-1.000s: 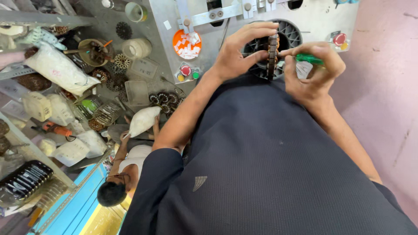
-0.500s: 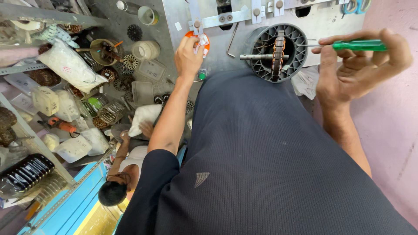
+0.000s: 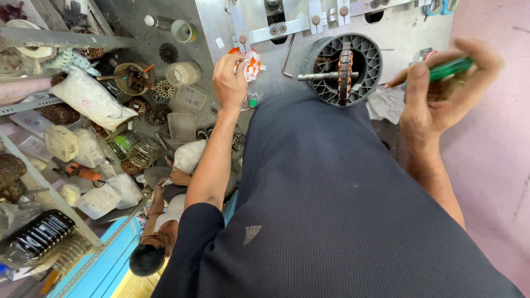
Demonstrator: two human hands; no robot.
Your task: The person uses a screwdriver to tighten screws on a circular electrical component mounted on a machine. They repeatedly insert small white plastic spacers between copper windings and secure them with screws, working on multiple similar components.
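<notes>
My left hand (image 3: 230, 80) reaches out over the grey metal bench (image 3: 397, 33) and its fingers close on a bundle of small orange and white paper strips (image 3: 251, 62). My right hand (image 3: 441, 94) is drawn back to the right, gripping a green-handled tool (image 3: 450, 68) with its tip pointing left. Between the hands stands a round grey slotted motor part (image 3: 345, 69) with a steel shaft sticking out to the left and orange winding at its middle. Neither hand touches it.
Metal clamps and brackets (image 3: 287, 25) are fixed along the bench's far edge. To the left the floor holds plastic bags, jars, wire coils and small boxes (image 3: 182, 98). Another person (image 3: 165, 215) sits below on the floor. A pink wall (image 3: 497, 165) is at the right.
My left hand left the motor part and moved left to the orange and white strips. My right hand pulled away to the right with the green tool.
</notes>
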